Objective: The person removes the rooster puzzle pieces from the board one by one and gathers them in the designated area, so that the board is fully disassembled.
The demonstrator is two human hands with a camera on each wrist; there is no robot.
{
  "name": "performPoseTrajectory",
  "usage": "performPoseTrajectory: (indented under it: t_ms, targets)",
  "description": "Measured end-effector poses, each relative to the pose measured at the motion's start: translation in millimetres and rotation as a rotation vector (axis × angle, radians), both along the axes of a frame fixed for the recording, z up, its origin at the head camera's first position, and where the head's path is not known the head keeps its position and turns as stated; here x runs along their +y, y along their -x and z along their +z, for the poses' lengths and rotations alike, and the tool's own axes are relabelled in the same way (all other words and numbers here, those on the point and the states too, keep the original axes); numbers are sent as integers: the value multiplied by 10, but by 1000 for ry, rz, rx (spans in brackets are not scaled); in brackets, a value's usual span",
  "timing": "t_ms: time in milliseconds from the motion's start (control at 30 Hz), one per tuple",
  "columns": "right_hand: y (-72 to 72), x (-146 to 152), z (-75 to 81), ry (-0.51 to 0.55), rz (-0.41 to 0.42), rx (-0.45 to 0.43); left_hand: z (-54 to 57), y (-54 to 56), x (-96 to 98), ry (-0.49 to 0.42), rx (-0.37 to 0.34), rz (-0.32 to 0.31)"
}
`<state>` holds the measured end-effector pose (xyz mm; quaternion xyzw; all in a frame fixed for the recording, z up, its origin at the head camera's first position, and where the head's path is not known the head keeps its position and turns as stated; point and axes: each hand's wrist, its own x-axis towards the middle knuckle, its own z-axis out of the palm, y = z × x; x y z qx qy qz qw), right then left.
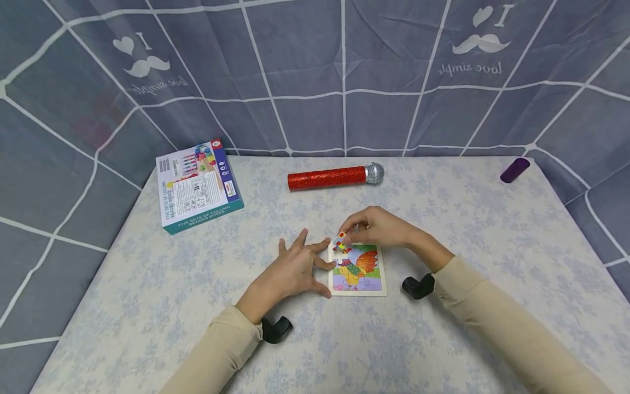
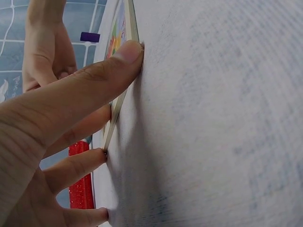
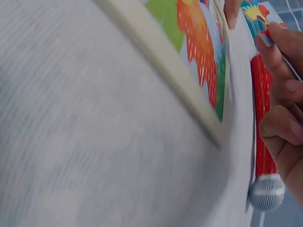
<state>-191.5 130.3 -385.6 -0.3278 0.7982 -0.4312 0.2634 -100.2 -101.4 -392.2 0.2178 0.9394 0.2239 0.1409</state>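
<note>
A framed jigsaw puzzle (image 1: 361, 293) with a colourful rooster picture lies flat on the table. Its upper left corner is partly covered by the hands and a piece. My left hand (image 1: 292, 269) has its fingers spread, and several fingertips touch the frame's left edge. In the left wrist view the thumb (image 2: 129, 52) presses along that edge. Above the upper left corner, my right hand (image 1: 378, 225) pinches a puzzle piece (image 1: 339, 238) between thumb and fingers. The right wrist view shows this piece (image 3: 256, 13) raised off the board, coloured blue, yellow and red.
Behind the puzzle lies a red glittery microphone (image 1: 327, 178) with a silver head. A boxed bead set (image 1: 199, 186) sits at the back left. At the back right is a small purple cylinder (image 1: 514, 170). A grey checked curtain (image 1: 315, 71) hangs behind the table.
</note>
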Motion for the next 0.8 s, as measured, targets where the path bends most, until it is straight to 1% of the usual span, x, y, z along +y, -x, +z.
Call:
performPoseTrajectory:
  t_ms: [100,200,333,467,633,700,800]
  targets:
    - [22,120,10,17,-38,-47,2,-3,4,0,-4,1]
    - [43,268,22,12,-79,-76,7,-9,4,-6,-10,6]
    - [74,498,21,-13,-131,-79,14,-17,-1,-11,-12,14]
    - [81,723,17,-66,-176,-67,11,-23,-11,-14,-10,17]
    - [37,912,0,-123,-207,-57,8,-22,-6,-8,2,4]
    - [12,949,-17,-151,-222,-38,10,-25,4,-5,8,2]
    - [-19,981,-38,-192,-250,13,0,-26,23,-17,18,7]
